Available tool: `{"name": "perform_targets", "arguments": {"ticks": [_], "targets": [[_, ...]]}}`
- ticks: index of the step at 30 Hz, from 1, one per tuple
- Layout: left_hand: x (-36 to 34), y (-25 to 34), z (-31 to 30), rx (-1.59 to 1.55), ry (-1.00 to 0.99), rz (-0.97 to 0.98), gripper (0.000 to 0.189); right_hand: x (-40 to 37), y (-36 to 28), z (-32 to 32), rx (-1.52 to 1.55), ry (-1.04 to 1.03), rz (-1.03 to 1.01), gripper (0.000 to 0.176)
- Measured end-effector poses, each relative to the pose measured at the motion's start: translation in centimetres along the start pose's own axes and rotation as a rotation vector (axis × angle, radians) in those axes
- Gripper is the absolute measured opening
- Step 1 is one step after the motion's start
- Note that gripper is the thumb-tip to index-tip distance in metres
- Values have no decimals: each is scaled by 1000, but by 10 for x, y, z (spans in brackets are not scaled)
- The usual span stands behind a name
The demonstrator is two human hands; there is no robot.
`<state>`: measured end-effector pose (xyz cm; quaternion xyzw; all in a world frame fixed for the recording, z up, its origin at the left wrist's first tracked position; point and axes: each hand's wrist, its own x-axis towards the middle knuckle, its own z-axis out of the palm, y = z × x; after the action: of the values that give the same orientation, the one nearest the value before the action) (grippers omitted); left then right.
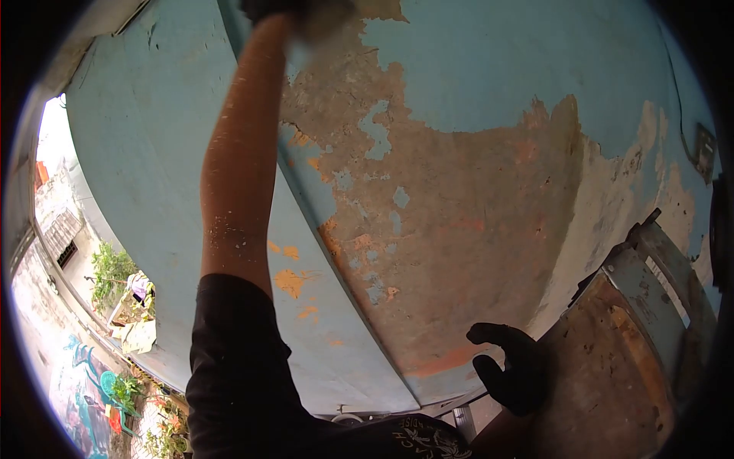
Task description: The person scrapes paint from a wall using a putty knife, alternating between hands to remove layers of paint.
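My left hand (pixel 267 6), in a dark glove, is raised to the top edge of the head view against the wall (pixel 474 206). A greyish-brown blurred thing (pixel 325 21) shows beside the glove and seems to be in its grip; motion hides its kind. White specks dot the bare forearm. Low on the right, my right hand (pixel 520 371) wears a black glove. Its fingers and thumb curve apart with nothing between them, near the worn brown board of a metal-framed piece (pixel 612 359). Light blue paint on the wall is peeled away over a large brown patch.
A pale blue panel (pixel 145 168) stands left of the patch, with a raised strip (pixel 344 294) along its edge. On the right wall hangs a switch box (pixel 704 153) with a cable. Plants (pixel 113 271) show through the opening at far left.
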<state>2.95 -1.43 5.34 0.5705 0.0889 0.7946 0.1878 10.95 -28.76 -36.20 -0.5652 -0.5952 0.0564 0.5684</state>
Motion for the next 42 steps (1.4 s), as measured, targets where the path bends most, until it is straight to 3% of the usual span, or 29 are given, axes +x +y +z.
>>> {"name": "perform_targets", "arguments": {"ticks": [1, 2, 4, 6, 8, 10, 13, 15, 16, 18, 20, 22, 24, 25, 26, 28, 30, 33, 34, 36, 38, 39, 42], "targets": [[-16, -5, 6, 186, -102, -114, 30, -1, 0, 0, -5, 3, -5, 40], [-33, -10, 4, 218, -285, -96, 34, -2, 1, 0, -2, -1, -11, 40], [-22, -10, 16, 299, -270, -77, 38, -3, 1, 1, -2, -1, -23, 40], [3, 2, 18, 283, 11, 78, 41, -3, -1, 1, 0, 3, 43, 40], [11, 39, -2, 208, -30, 108, 39, -1, -2, 0, -68, 14, 2, 40], [22, 55, 0, -1, 87, 64, 36, 2, -2, -1, -135, 30, -42, 40], [16, 20, 18, 151, 185, 6, 36, 2, -1, 0, -104, 3, 29, 41], [-14, -20, 28, 275, -156, -195, 44, -1, 1, 1, -78, 15, 1, 40], [-24, -19, 27, 358, -134, -87, 45, 1, 2, 2, -57, 50, -35, 40], [-20, 7, 27, 382, -124, -62, 42, 5, -7, 2, -78, 46, -25, 39], [19, -6, 38, 365, 235, 311, 36, 5, -11, -1, -110, 31, 2, 39], [-5, 56, 14, 55, 56, 290, 33, 7, -10, -2, -129, 3, 33, 39], [2, 60, 8, -12, 68, 262, 31, 8, -8, -3, -141, 12, 22, 39], [10, 42, 16, -44, 64, 118, 31, 6, -9, -2, -151, 9, 12, 40], [3, 14, 31, 246, 96, 126, 34, 3, -10, -1, -146, -1, 22, 40], [-8, -15, 44, 423, -128, -59, 41, 4, -11, -1, -141, 14, 23, 40], [-21, 7, 38, 357, -64, 107, 39, 5, -10, -2, -111, 5, 34, 40], [-7, 47, 27, 176, 62, 193, 33, 6, -8, -1, -87, -7, 50, 40], [-9, 53, 21, -7, 37, 254, 35, 6, -8, -1, -95, -4, 53, 41], [-3, 40, 16, 31, 6, 176, 35, 8, -7, -2, -126, 2, 26, 41], [-19, -7, 42, 310, 46, 81, 38, 2, -7, 0, -151, 2, 1, 42], [-28, -8, 41, 375, -125, 48, 44, 3, -6, 1, -114, -1, 18, 42], [-20, 7, 42, 320, -8, 309, 45, 3, -5, 2, -85, 4, 29, 43]]}}
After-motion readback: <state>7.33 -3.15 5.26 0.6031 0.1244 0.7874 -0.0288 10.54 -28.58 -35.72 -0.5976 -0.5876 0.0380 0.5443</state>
